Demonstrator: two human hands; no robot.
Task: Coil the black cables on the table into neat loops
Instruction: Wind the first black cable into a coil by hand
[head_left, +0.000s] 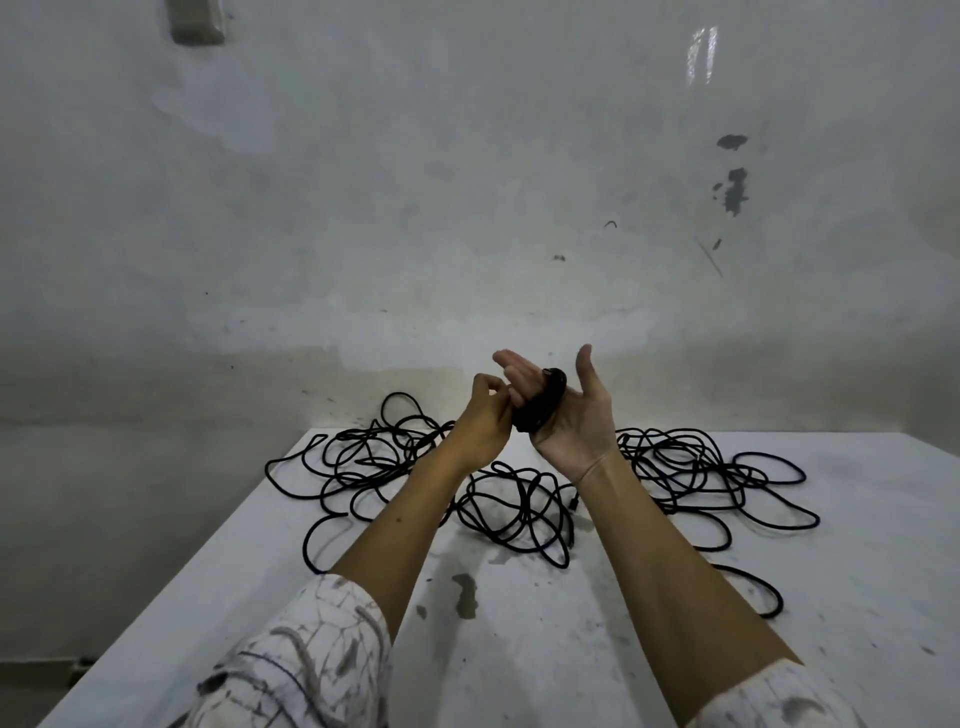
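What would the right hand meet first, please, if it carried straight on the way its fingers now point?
Probably nothing close: the right hand, wound with a cable coil, points up and away, so the wall comes first; depth is unclear.

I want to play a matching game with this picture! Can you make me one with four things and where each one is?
Things:
1. coil
2. left hand
3. loose cables
4. wall

Places:
A. behind the table
B. wrapped round the right hand
C. lying on the table
D. pinching at the coil

Pairs: 1-B, 2-D, 3-C, 4-A
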